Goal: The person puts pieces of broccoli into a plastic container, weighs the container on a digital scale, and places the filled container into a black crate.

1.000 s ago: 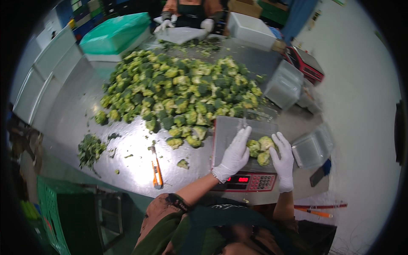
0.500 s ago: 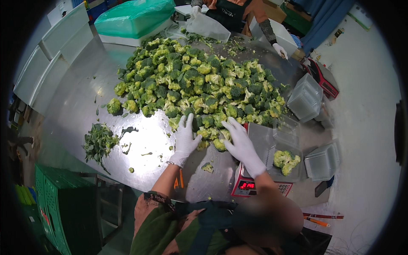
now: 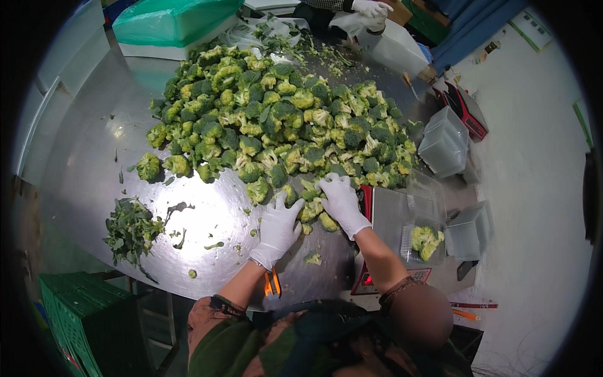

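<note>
My gloved left hand [image 3: 277, 229] reaches into the near edge of the broccoli pile [image 3: 276, 113], fingers apart, touching florets. My gloved right hand [image 3: 339, 204] is beside it, fingers spread and bent over florets [image 3: 309, 210]. Right of it, a clear clamshell container [image 3: 411, 251] holding broccoli [image 3: 426, 242] sits on a red digital scale [image 3: 388, 207], partly hidden by my arm. An orange-handled cutter [image 3: 272, 283] lies partly under my left wrist.
Leafy trimmings [image 3: 132, 229] lie at left. Stacked clear containers [image 3: 443, 141] and another red scale [image 3: 471, 116] stand right. A green-covered white box [image 3: 166, 25], a white box [image 3: 392, 50] and another person's gloved hands [image 3: 370, 16] are beyond the pile. Green crates [image 3: 88, 320] stand lower left.
Both my hands moved left off the scale, leaving broccoli in the container there, and reached into the pile's near edge. The other person's hands shifted at the back.
</note>
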{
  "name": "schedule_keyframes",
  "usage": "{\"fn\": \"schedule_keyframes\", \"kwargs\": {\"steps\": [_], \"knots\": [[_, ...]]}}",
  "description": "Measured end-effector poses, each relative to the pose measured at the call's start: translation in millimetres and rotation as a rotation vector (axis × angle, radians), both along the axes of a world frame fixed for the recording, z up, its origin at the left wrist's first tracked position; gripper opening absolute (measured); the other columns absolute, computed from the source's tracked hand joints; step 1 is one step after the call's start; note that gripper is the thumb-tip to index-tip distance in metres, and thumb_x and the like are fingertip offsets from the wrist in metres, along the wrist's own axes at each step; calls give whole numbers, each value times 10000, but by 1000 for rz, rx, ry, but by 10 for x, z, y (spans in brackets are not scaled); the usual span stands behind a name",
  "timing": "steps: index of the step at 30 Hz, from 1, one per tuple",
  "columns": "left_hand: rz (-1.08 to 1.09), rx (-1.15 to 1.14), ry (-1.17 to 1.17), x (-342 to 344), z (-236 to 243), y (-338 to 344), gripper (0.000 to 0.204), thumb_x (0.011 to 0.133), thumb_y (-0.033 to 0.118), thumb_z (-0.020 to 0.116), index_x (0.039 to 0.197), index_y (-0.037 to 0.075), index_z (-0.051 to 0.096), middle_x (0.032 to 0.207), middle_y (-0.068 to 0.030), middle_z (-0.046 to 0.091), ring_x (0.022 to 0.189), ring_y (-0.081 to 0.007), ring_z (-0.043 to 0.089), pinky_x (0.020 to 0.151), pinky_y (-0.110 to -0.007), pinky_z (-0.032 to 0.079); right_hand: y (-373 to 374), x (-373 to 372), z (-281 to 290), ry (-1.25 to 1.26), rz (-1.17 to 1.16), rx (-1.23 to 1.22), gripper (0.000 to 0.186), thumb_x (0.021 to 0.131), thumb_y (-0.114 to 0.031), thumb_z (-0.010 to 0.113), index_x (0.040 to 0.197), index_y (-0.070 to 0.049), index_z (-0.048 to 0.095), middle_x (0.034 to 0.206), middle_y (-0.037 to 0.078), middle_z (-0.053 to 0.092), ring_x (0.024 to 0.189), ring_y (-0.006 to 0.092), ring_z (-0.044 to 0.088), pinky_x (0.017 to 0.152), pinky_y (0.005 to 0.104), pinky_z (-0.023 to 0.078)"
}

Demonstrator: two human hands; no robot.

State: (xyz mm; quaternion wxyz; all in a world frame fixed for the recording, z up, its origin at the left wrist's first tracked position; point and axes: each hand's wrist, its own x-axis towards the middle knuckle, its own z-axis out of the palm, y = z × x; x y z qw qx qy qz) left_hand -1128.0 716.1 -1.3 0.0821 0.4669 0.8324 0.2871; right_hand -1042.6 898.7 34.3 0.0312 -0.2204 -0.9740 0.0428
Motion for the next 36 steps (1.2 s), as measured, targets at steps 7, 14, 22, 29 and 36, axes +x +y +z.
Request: {"fn": "schedule_keyframes", "kwargs": {"steps": [7, 14, 22, 29, 36], "knots": [[65, -45, 56, 80, 115, 311, 564, 717, 359, 845, 1159, 102, 607, 1338, -236, 498, 1006, -424, 613, 833, -479, 538, 115, -140, 21, -26, 12, -46, 332, 704, -151, 802, 1014, -214, 702, 1106, 83, 614, 1058, 393, 573, 789, 476, 555], [133, 407, -241, -79, -32, 96, 446, 792, 275, 806, 1139, 67, 619, 1175, -177, 524, 1136, -323, 505, 984, -421, 444, 119, 222, 308, 341, 10, -318, 321, 663, -153, 800, 956, -177, 672, 1039, 98, 586, 1044, 395, 552, 870, 462, 485], [-307, 602, -810, 742, 972, 413, 415, 853, 124, 709, 1236, 81, 555, 1240, -108, 513, 1254, -223, 495, 1015, -356, 486, 293, 2085, 1670, 629, -55, -287, 345, 709, -66, 740, 1047, -83, 669, 1169, 77, 572, 1174, 280, 512, 1024, 382, 411], [-682, 381, -523, 2046, 1354, 1132, 609, 788, 256, 831, 1316, 94, 576, 1421, -195, 396, 1346, -357, 405, 1085, -430, 402, 578, 3423, 1733, 229, -216, -18, 309, 752, -128, 750, 1054, -117, 682, 1130, 87, 573, 1072, 329, 494, 931, 420, 464], [-466, 404, -32, 2250, 1139, 1232, 698, 787, 460, 805, 1367, 145, 579, 1430, -222, 462, 1282, -392, 454, 1074, -501, 344, 621, 3648, 1438, 313, -291, -28, 347, 782, -108, 733, 1124, -133, 677, 1135, 85, 572, 1111, 328, 495, 971, 421, 468]]}}
